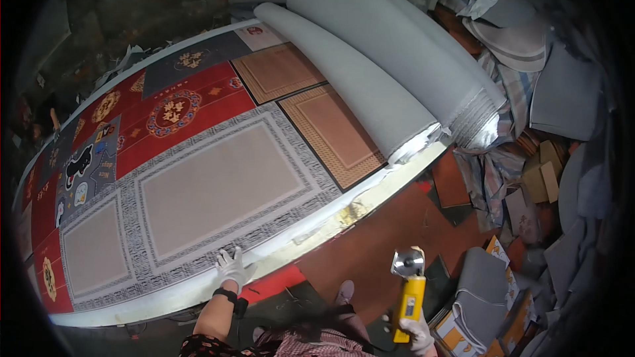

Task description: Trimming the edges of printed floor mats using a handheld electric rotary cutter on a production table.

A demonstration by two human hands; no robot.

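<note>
My left hand [231, 270], in a white glove, lies with fingers spread on the near edge of a printed carpet sheet [225, 192]. Under it is the grey patterned border of a large beige mat design. In my right hand [419, 334], also gloved, is a yellow handheld electric rotary cutter [411, 301]. Its round metal blade head [407, 262] points away from me, off to the right of the table and apart from the carpet. My right fingers wrap round the cutter's rear end. The sheet carries red, grey and brown mat designs side by side.
A thick grey carpet roll [397, 53] lies across the table's right end. The white table edge [291, 244] runs along the near side. At right are folded grey mats [479, 291], a cardboard box [544, 172] and heaped carpet pieces [565, 99]. Red-brown flooring [350, 258] shows below.
</note>
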